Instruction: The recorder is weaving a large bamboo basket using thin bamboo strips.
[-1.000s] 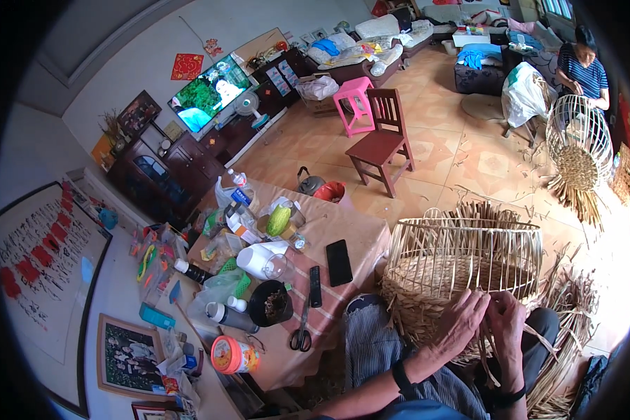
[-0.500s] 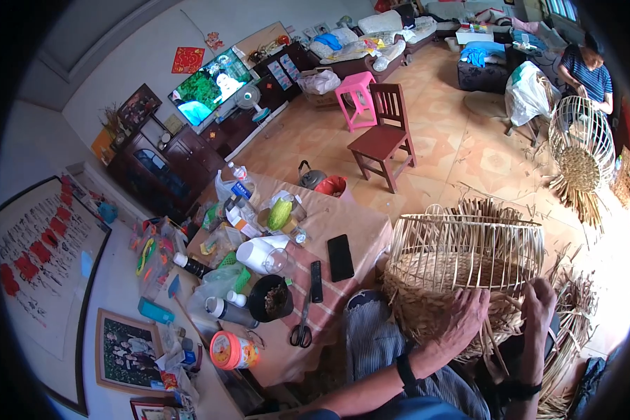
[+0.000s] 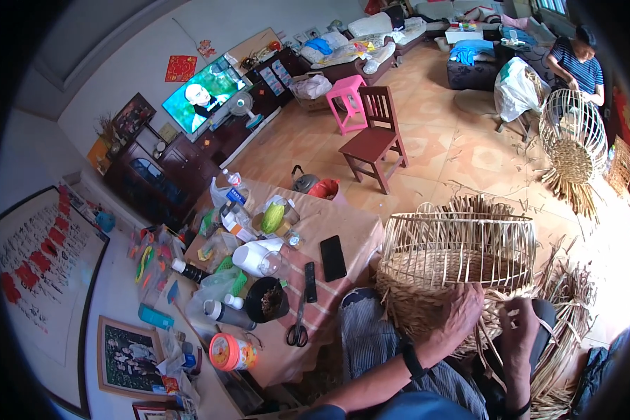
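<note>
Straw-coloured cane makes up the half-woven basket frame (image 3: pixel 458 269), resting on the person's lap just right of the cluttered desk (image 3: pixel 357 231). Behind the basket stands a dark red wooden chair (image 3: pixel 374 143). Another person's round basket (image 3: pixel 572 136) sits well beyond it, far right. On the desk nearest the basket lie a black phone (image 3: pixel 332 257) and scissors (image 3: pixel 298 329). The left hand (image 3: pixel 458 315) presses flat on the basket's woven base, grip open; the right hand (image 3: pixel 518 329) pinches loose cane strips (image 3: pixel 500 297) beside it.
</note>
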